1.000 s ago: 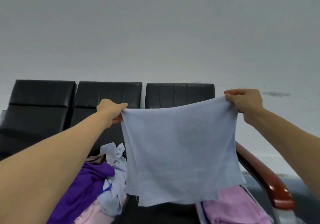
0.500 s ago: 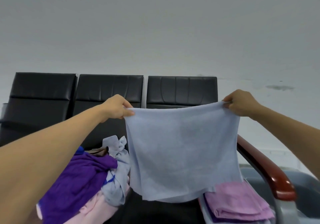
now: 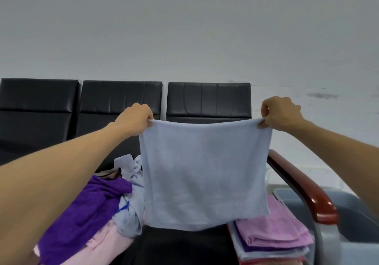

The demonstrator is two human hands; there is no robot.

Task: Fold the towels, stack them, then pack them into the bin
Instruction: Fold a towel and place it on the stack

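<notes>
A light blue towel hangs spread in the air in front of me, above the black seat. My left hand pinches its top left corner and my right hand pinches its top right corner. The towel's lower edge hangs just over the seat. A stack of folded towels, pink on top, lies on the seat at the lower right. A loose heap of unfolded towels, purple, pale pink and light blue, lies at the lower left. A grey bin stands at the far right behind the armrest.
A row of black padded seats runs along a plain pale wall. A red-brown armrest on a metal frame separates the seat from the bin.
The view has tilted downward, so more of the seat, the folded stack and the bin shows. Both hands keep hold of the towel's top corners, and its lower edge now hangs nearer the seat.
</notes>
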